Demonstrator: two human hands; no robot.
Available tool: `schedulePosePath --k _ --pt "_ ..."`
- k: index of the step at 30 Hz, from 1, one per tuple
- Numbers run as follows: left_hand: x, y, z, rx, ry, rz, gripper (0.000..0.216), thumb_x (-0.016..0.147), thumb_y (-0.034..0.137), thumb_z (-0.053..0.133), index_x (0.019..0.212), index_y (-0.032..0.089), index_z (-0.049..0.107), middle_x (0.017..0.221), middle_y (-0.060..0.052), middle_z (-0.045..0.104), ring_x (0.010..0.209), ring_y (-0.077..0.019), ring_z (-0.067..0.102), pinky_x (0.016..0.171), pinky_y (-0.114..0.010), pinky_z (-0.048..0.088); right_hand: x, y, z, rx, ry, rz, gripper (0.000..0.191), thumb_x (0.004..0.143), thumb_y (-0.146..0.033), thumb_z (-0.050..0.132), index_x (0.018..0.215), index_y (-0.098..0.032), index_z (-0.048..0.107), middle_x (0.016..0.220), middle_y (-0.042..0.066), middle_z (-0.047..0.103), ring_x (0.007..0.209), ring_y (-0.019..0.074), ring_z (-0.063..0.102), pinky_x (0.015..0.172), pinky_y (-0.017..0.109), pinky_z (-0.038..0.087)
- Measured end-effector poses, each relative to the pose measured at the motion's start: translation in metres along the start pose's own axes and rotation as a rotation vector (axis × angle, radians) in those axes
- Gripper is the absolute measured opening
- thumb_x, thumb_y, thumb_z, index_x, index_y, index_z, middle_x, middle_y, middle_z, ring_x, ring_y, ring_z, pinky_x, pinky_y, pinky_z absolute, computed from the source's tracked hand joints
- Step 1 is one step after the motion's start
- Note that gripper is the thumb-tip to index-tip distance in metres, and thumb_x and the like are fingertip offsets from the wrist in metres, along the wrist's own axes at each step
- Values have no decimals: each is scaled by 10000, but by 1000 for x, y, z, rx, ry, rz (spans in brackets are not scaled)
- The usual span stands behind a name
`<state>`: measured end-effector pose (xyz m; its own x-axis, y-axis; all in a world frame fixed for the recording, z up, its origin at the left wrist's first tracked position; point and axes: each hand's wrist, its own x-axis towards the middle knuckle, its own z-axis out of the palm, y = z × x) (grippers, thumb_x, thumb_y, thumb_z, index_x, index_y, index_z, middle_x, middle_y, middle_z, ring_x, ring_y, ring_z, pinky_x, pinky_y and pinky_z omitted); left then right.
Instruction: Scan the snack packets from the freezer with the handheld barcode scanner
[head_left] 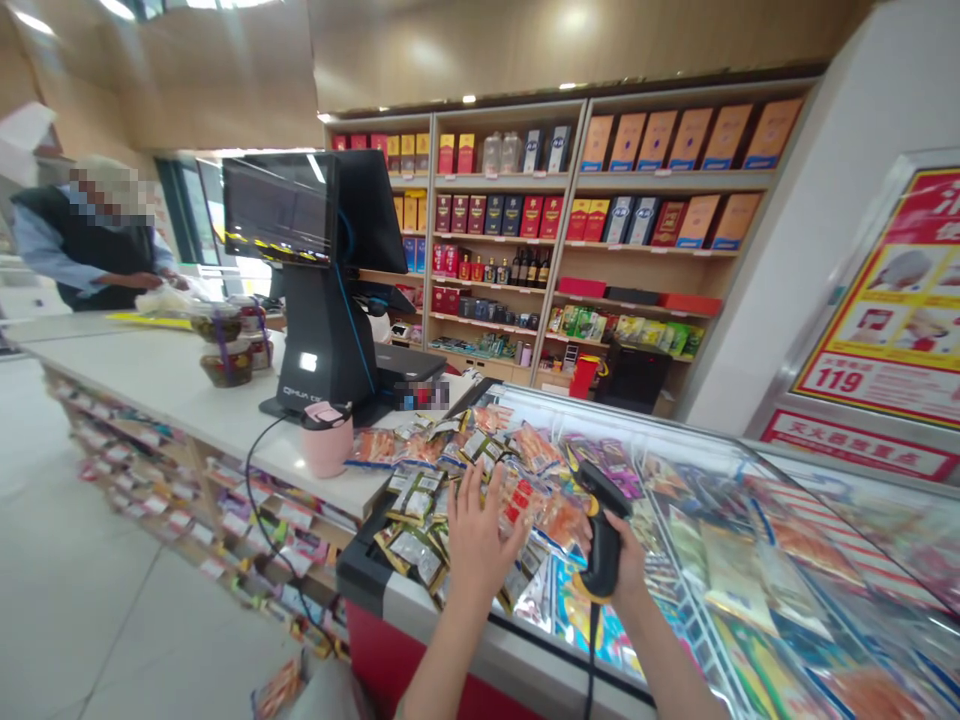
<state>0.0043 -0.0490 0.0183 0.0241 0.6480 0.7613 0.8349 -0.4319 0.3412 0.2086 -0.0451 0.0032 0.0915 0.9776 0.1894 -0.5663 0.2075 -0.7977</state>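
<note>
My left hand (480, 535) is stretched out with its fingers spread, over a pile of small snack packets. Beneath and around it are green-and-silver packets (415, 493) and clear bags of orange-coloured food (535, 450). Whether the palm touches them I cannot tell. My right hand (628, 560) is wrapped round the grip of a black-and-yellow barcode scanner (604, 545), its cable hanging down. The scanner's head points up and left, above the packets. A pink cup (327, 440) with a dark rim stands left of the pile.
A checkout terminal (322, 330) stands on the white counter (225, 425), beside stacked food tubs (226, 362). A freezer case (750, 455) with packaged goods extends right. One packet (277, 688) is on the floor. Another person (94, 235) is at the far left. Shelves of boxes (495, 215) line the back.
</note>
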Motion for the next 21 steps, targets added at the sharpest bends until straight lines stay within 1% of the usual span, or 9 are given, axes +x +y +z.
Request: schedulePosePath --k 3,5,10,15,21 --pt "-4 3 -1 -13 28 -22 641 835 370 539 1418 200 337 1435 -148 408 1355 -294 335 1100 -539 273 -1 0 -2 15 23 14 312 650 -461 703 669 -182 565 535 -9 472 455 121 416 431 232 426" --pt "-7 4 -1 -19 55 -37 617 830 363 548 1396 201 366 1417 -146 432 1336 -298 362 1098 -543 275 -1 0 -3 15 31 16 307 642 -454 707 689 -181 574 539 -8 474 460 126 421 421 232 420" --pt "-17 6 4 -50 85 -54 536 825 312 547 1336 201 427 1366 -138 487 1263 -288 451 1063 -508 347 0 1 -6 2 27 4 304 667 -454 692 678 -182 557 540 -4 476 452 130 422 423 241 419" --pt "-25 9 8 -98 86 -28 518 839 312 530 1327 180 415 1360 -146 493 1238 -276 479 1060 -496 359 -1 0 -6 -3 -1 8 333 704 -472 661 618 -184 518 542 12 475 471 135 429 461 254 437" --pt "-35 6 11 -177 121 -4 509 867 303 479 1347 168 379 1321 -151 527 1242 -259 481 1051 -473 366 -1 -2 -6 20 17 11 318 687 -465 678 679 -201 500 557 -10 462 460 138 421 427 261 415"
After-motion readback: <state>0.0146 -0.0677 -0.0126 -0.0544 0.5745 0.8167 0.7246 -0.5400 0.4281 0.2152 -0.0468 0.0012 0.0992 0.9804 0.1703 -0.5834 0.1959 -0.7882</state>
